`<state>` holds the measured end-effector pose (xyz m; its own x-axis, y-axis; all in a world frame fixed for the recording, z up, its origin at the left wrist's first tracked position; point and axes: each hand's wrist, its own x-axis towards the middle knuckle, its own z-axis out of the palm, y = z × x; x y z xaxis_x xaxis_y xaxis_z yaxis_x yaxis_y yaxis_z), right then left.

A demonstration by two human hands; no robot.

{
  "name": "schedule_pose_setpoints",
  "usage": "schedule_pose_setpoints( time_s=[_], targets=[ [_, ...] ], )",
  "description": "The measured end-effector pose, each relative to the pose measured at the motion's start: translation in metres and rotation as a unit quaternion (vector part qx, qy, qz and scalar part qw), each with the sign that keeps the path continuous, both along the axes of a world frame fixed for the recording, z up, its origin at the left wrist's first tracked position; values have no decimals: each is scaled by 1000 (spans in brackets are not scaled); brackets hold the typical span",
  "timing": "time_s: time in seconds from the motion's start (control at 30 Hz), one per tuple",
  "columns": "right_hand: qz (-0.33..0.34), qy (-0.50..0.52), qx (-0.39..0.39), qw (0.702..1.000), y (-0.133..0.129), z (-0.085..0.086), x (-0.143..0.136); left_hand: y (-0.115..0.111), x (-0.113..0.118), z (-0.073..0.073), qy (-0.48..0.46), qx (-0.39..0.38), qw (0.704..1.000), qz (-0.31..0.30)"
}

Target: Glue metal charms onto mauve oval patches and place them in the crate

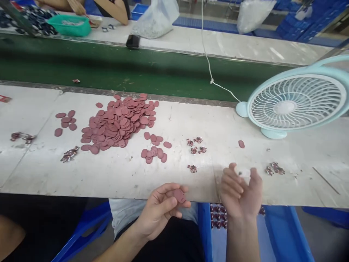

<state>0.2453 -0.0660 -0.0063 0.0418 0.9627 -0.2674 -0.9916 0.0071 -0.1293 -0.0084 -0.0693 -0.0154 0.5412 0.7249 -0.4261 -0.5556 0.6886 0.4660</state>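
My left hand [163, 209] pinches a flat dark-red oval disc [179, 195] with small dark marks on it, just over the table's near edge. To its right, my right hand [240, 191] is raised palm up, slightly blurred. Between its thumb and forefinger sits a small whitish piece [244, 173] whose kind I cannot make out. A loose group of red oval discs [154, 153] lies beyond my left hand, next to a large heap of the same discs [117, 123]. Small shiny red-and-silver figures [196, 145] rest between the discs and my right hand.
A light-blue fan [294, 102] stands at the right, its white cord running back over the green belt [169, 72]. A blue bin [286, 233] holding rows of shiny pieces sits below the table edge. Across the belt are a teal basket [69, 31], a plastic bag [155, 22] and a person's arms.
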Motion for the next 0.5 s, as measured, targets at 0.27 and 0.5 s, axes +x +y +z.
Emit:
schedule_pose_setpoints(
  time_s=[0.27,0.5],
  targets=[
    [21,-402,-46,914,-37,33,-72,4,1,2,-1,4,1000,-18],
    [-53,-517,-38,853,-40,34,-94,3,0,7,-20,-17,1000,-13]
  ],
)
